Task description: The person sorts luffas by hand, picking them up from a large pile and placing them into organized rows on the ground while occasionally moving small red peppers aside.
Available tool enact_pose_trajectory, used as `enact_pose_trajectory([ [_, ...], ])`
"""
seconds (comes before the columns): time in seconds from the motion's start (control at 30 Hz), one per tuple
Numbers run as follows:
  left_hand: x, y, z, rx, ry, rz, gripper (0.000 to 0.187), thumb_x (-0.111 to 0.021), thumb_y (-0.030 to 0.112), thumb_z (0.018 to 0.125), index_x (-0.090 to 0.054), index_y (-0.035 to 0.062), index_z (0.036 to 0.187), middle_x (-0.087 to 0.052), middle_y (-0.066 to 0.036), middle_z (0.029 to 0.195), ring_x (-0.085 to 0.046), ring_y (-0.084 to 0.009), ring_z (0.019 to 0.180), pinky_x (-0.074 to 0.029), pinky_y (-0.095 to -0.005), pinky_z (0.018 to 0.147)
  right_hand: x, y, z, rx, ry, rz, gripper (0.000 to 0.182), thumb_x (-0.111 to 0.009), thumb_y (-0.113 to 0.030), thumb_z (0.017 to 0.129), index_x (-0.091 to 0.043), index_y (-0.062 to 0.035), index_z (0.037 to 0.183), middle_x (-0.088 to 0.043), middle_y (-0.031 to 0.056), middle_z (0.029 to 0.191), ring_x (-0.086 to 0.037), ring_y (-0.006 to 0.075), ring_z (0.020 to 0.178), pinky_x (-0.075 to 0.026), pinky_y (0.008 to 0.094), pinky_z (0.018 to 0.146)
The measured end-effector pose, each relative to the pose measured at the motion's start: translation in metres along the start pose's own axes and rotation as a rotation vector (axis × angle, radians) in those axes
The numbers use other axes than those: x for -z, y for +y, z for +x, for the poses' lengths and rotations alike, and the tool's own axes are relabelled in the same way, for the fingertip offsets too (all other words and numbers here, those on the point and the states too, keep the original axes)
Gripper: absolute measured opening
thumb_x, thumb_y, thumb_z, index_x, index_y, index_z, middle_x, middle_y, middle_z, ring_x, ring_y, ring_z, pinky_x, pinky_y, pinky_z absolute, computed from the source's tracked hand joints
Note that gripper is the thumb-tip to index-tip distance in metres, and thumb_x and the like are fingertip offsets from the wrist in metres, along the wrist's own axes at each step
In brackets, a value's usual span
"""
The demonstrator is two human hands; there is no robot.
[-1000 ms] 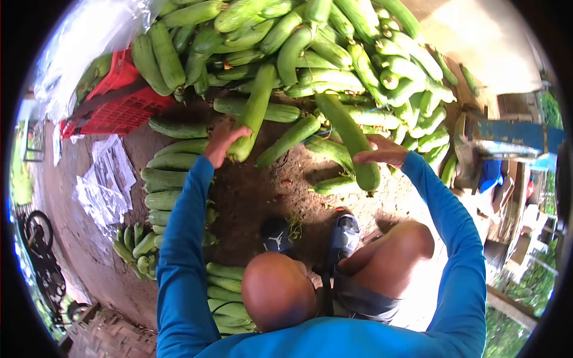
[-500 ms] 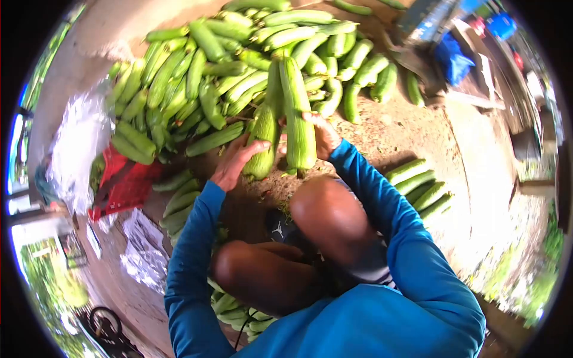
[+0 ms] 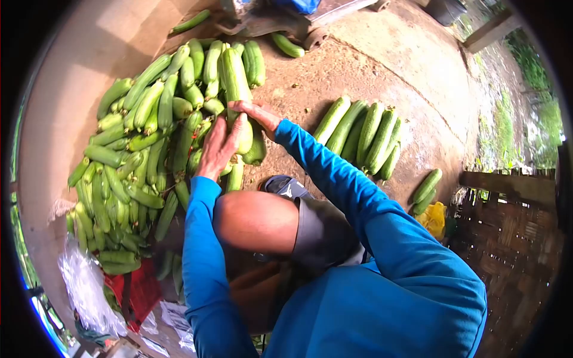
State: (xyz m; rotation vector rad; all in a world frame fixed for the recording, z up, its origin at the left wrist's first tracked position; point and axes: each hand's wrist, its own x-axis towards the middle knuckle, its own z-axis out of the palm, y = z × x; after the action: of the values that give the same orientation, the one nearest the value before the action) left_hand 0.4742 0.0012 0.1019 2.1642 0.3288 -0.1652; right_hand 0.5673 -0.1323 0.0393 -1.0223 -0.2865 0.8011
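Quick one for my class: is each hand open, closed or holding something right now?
Left hand: up against a long green gourd; whether its grip is closed cannot be told.
Right hand: closed over that gourd, holding it.

Held gourd: smooth green rind, soft sheen. Piled gourds: smooth, low gloss. Shirt: blue cloth, matt, creased. Shorts: dark cloth, matt. Sheet: clear plastic, crinkled, glossy. Bag: yellow plastic, wrinkled. Ground: rough, matt. Panel: woven strips, coarse.
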Motion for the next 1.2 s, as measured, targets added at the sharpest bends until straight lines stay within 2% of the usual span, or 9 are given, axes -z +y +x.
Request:
enact_pose_trajectory([
  [0.23,-0.049,-0.005,0.032,-0.125,-0.216,-0.125,0.07,-0.069,0.04,0.077,-0.043,-0.0008,0.128,-0.06,-0.019,0.113,-0.059,-0.0285,0.104,-0.047,-0.0383,0.089,0.036,-0.013,-0.029,-0.133,0.36,-0.506,0.068,-0.057,-0.065,0.081,-0.067,-0.0029,0.107,-0.069,0.011,0.097,-0.064,0.0194,0.091,-0.048,0.0346,0.084],
  [0.3,-0.068,-0.021,0.033,-0.004,-0.209,-0.718,0.061,-0.067,0.03,0.077,-0.045,0.0021,0.127,-0.061,-0.012,0.107,-0.06,-0.0219,0.098,-0.049,-0.0337,0.084,0.053,-0.007,-0.031,-0.299,0.465,-0.331,0.071,-0.054,-0.068,0.081,-0.067,-0.004,0.109,-0.068,0.0131,0.097,-0.062,0.0202,0.094,-0.046,0.0343,0.087],
  [0.57,-0.083,-0.083,0.018,0.326,-0.168,-1.27,0.037,-0.064,0.023,0.077,-0.06,0.0026,0.108,-0.066,-0.009,0.093,-0.061,-0.0175,0.09,-0.049,-0.0296,0.079,0.153,0.026,-0.09,-0.018,0.533,-0.335,0.036,-0.069,-0.04,0.084,-0.073,-0.0088,0.102,-0.067,0.0085,0.1,-0.061,0.0113,0.08,-0.05,0.0233,0.072],
  [0.63,-0.078,-0.078,0.003,0.335,-0.166,-1.204,0.043,-0.062,0.027,0.076,-0.058,0.0037,0.112,-0.065,-0.007,0.096,-0.061,-0.0148,0.082,-0.049,-0.0265,0.072,0.21,0.045,-0.105,-0.172,0.692,-0.774,0.031,-0.068,-0.032,0.086,-0.072,-0.0065,0.103,-0.069,-0.0021,0.085,-0.059,0.0073,0.072,-0.049,0.0227,0.069],
  [0.77,-0.075,-0.099,-0.01,0.347,-0.155,-1.212,0.036,-0.062,0.024,0.074,-0.064,0.0023,0.102,-0.067,-0.007,0.094,-0.061,-0.0146,0.083,-0.048,-0.0272,0.076,0.245,0.046,-0.139,-0.38,0.897,-1.262,0.043,-0.071,-0.043,0.078,-0.067,-0.018,0.113,-0.064,0.0123,0.1,-0.058,0.0209,0.091,-0.048,0.0324,0.083],
  [0.9,-0.067,-0.086,-0.022,0.378,-0.062,-1.217,0.032,-0.063,0.023,0.074,-0.065,0.0021,0.097,-0.065,-0.006,0.093,-0.06,-0.0141,0.084,-0.048,-0.0277,0.076,0.231,0.036,-0.131,-0.601,0.922,-1.29,0.066,-0.072,-0.058,0.069,-0.059,-0.0286,0.127,-0.053,0.03,0.119,-0.045,0.0405,0.115,-0.038,0.0449,0.101],
  [1.1,-0.057,-0.075,-0.029,0.269,-0.022,-1.235,0.054,-0.06,0.019,0.075,-0.049,0.0063,0.127,-0.06,-0.004,0.101,-0.057,-0.0129,0.09,-0.048,-0.0257,0.077,0.206,0.037,-0.112,-0.203,0.833,-1.575,0.057,-0.074,-0.05,0.07,-0.063,-0.0164,0.114,-0.043,0.0258,0.129,-0.036,0.0404,0.123,-0.033,0.0462,0.104],
  [1.17,-0.055,-0.062,-0.032,0.209,0.028,-1.191,0.057,-0.06,0.02,0.075,-0.047,0.0061,0.129,-0.059,-0.003,0.101,-0.057,-0.0124,0.088,-0.048,-0.0245,0.075,0.17,0.039,-0.09,0.069,0.597,-1.45,0.056,-0.071,-0.048,0.076,-0.061,-0.0133,0.118,-0.045,0.0199,0.129,-0.044,0.0353,0.118,-0.041,0.044,0.095],
  [1.2,-0.049,-0.057,-0.031,0.194,-0.02,-1.137,0.058,-0.061,0.02,0.075,-0.047,0.0055,0.129,-0.058,-0.002,0.1,-0.056,-0.0118,0.087,-0.048,-0.0244,0.075,0.133,0.035,-0.076,-0.109,0.432,-1.033,0.056,-0.069,-0.048,0.078,-0.059,-0.0106,0.119,-0.048,0.0165,0.127,-0.049,0.031,0.113,-0.045,0.041,0.089],
])
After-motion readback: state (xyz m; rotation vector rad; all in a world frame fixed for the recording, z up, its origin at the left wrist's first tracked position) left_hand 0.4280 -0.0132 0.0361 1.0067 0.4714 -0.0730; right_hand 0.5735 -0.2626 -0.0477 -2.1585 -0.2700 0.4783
